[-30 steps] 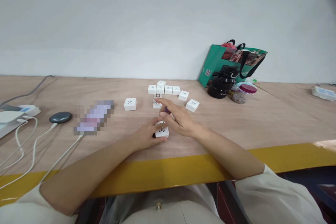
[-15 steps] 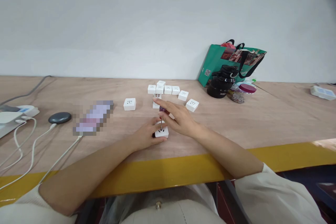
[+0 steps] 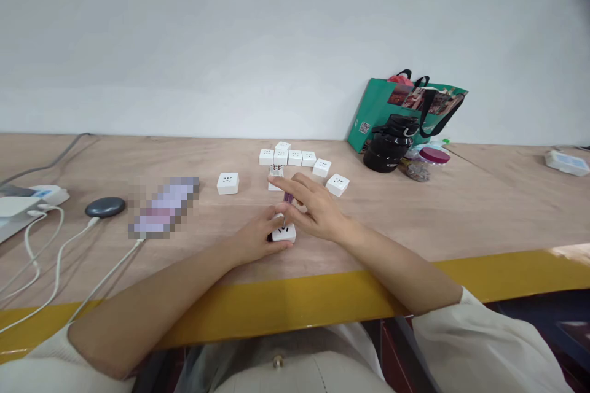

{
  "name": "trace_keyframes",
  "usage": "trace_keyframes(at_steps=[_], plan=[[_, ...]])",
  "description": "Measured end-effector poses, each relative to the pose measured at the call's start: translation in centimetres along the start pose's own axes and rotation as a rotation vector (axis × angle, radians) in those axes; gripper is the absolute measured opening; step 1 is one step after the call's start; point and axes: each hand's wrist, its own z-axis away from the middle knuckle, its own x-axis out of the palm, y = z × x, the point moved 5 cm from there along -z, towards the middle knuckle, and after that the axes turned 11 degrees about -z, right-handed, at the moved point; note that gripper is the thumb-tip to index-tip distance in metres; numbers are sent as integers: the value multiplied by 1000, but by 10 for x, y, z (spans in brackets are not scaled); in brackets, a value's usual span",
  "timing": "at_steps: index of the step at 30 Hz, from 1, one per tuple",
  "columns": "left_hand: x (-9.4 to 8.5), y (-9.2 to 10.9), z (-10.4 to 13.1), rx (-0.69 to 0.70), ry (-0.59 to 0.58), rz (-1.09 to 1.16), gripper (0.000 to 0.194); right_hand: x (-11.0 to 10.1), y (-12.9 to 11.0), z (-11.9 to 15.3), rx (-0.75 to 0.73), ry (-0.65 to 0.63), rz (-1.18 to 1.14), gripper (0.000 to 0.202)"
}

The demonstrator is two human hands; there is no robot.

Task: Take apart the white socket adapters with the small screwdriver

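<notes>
My left hand (image 3: 259,236) is closed around a white socket (image 3: 284,234) on the table, with its fingers on the far and near sides. Something dark shows at the socket's left edge. My right hand (image 3: 313,206) grips a screwdriver (image 3: 288,197) with a purple handle. Its shaft runs down to the face of the socket, and the tip's exact seat is too small to make out. Just beyond the right fingertips lies an opened white socket part (image 3: 276,178) with metal pieces showing.
Several white sockets (image 3: 295,157) stand in a group at the back, with another socket (image 3: 227,183) to the left. A phone (image 3: 166,206), a dark oval device (image 3: 105,207) and white cables lie left. A black bottle (image 3: 387,147) and green bag (image 3: 369,110) stand right.
The screwdriver's handle has tilted slightly to the right, and the right fingers have shifted around it. My left hand and the socket have stayed in place.
</notes>
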Motion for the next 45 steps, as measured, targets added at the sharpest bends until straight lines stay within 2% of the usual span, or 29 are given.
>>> trace_keyframes(at_steps=[4,9,13,17,19,22,24,27,30,32,35,39,45], plan=[[2,-2,1,-12,-3,-2,42,2,2,1,51,-29,-50,37],[2,-3,1,8,0,-5,48,1,6,2,129,9,-32,37],[4,-5,1,4,-6,5,44,3,9,2,194,-8,-161,34],[4,-8,3,-22,-10,-2,46,-4,18,0,262,77,-292,33],[3,-8,4,-43,-32,-12,46,-9,28,0,300,133,-252,32],[-6,-9,5,-76,-84,-49,49,-10,52,6,398,180,-48,29],[-15,-13,6,-128,-127,-104,52,-2,72,14,502,129,78,30],[-30,-24,9,-205,-179,-236,50,19,97,27,622,-83,243,35],[-44,-39,15,-257,-212,-368,44,39,112,34,699,-293,355,46],[-51,-51,20,-310,-239,-431,42,46,115,32,718,-371,392,53],[-55,-66,27,-340,-251,-494,42,53,118,22,708,-415,419,54],[-55,-81,32,-355,-212,-561,41,56,119,15,675,-447,411,47],[-50,-96,31,-373,-189,-605,41,54,100,32,623,-472,366,43]])
